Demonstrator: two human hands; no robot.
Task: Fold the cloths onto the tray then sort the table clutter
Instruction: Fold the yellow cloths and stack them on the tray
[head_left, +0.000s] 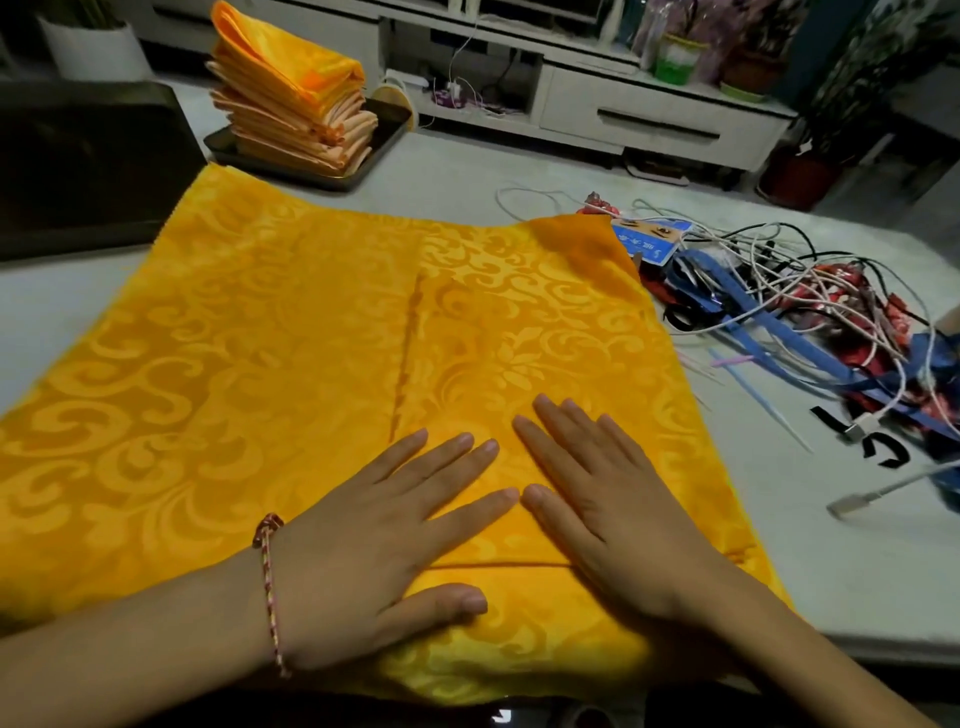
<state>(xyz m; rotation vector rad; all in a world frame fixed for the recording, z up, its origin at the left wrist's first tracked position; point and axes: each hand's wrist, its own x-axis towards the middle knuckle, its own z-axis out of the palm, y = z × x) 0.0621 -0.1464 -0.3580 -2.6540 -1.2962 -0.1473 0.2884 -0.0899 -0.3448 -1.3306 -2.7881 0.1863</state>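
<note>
Left hand (374, 540): bare, with short, plain nails that catch a faint sheen.
Bracelet (271, 592): a thin braided cord round the left wrist, red and pale strands twisted together, with a darker red knot at its upper end.
Right hand (618, 519): bare, with the same short, plain nails.
Left forearm (130, 623): bare down to the picture's edge.
Right forearm (810, 654): bare down to the picture's edge.

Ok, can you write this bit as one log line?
patterned yellow cloth: spread on table | left hand: flat on it | right hand: flat on it | folded orange cloths: stacked on black tray
</note>
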